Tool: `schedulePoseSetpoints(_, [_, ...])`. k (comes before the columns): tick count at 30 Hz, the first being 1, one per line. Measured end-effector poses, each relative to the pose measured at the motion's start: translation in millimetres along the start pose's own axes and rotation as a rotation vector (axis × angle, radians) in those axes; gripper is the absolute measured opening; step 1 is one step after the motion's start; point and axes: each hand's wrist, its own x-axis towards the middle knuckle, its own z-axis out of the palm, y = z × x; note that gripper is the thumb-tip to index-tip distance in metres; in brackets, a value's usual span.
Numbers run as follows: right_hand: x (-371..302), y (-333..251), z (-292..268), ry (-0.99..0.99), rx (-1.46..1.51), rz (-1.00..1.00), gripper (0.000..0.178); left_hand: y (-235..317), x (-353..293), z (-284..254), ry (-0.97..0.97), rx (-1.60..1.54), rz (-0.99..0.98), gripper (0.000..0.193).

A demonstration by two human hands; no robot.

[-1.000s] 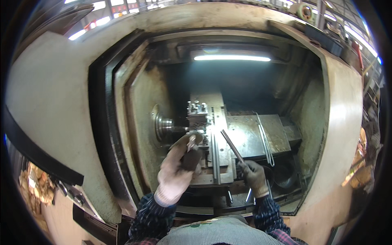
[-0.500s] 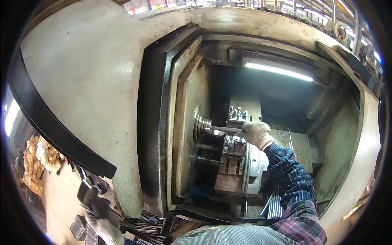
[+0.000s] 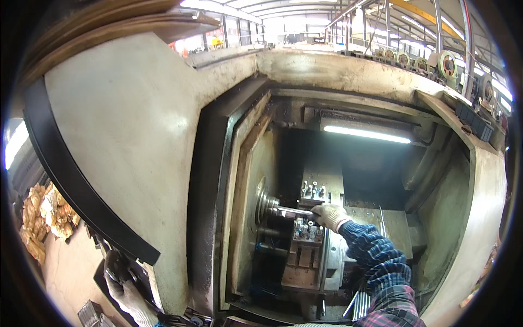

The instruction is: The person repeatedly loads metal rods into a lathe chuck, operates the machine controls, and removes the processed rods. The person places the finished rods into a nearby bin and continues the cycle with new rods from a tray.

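My right hand [image 3: 328, 216], in a pale knitted glove, reaches into the lathe and is closed on the outer end of a slim metal rod [image 3: 294, 211]. The rod's other end sits at the round spindle chuck [image 3: 268, 208]. Close below the hand stands a tool block [image 3: 308, 231] with several bolts; a second bolted tool block [image 3: 313, 191] lies beyond the rod. My left hand [image 3: 126, 294], gloved with darkened fingers, is down at the lower left, by dark parts under the curved black edge of the machine door. Its fingers blend into the dark there, so their grip is unclear.
Several bright metal rods [image 3: 359, 305] lie inside the machine by my right forearm. A lit tube lamp [image 3: 368, 134] crosses the enclosure. The pale door panel [image 3: 125, 136] stands at the left, with crumpled tan bundles [image 3: 52, 215] beyond it and dark metal blocks [image 3: 90, 313] at lower left.
My view has tilted up, so the machine sits lower in the picture. My right hand stays on the rod. My left hand has shifted a little beside the door's lower end.
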Motion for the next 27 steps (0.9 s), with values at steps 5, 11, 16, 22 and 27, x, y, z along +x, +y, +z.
schedulePoseSetpoints(5, [-5.8, 27.7, -22.9, -0.223, -0.309, 0.163, 0.031, -34.2, -0.4, -17.7, 0.037, 0.045, 0.125, 0.063])
schedulePoseSetpoints(11, [15.6, 2.3, -21.4, -0.207, -0.017, 0.072, 0.048, -21.8, -9.4, -17.8, 0.147, 0.039, 0.206, 0.069])
schedulePoseSetpoints(16, [36.9, -61.5, -19.1, -0.24, 0.047, -0.044, 0.077, 38.5, -18.7, 37.0, 0.114, 0.098, 0.086, 0.065])
schedulePoseSetpoints(22, [29.8, -129.9, -25.9, -0.307, 0.023, -0.02, 0.087, 24.9, -14.2, 14.6, 0.122, 0.355, 0.329, 0.046])
schedulePoseSetpoints(27, [31.1, -124.6, -18.7, -0.301, -0.019, -0.031, 0.089, -17.8, -5.9, -17.9, 0.068, 0.335, 0.219, 0.069])
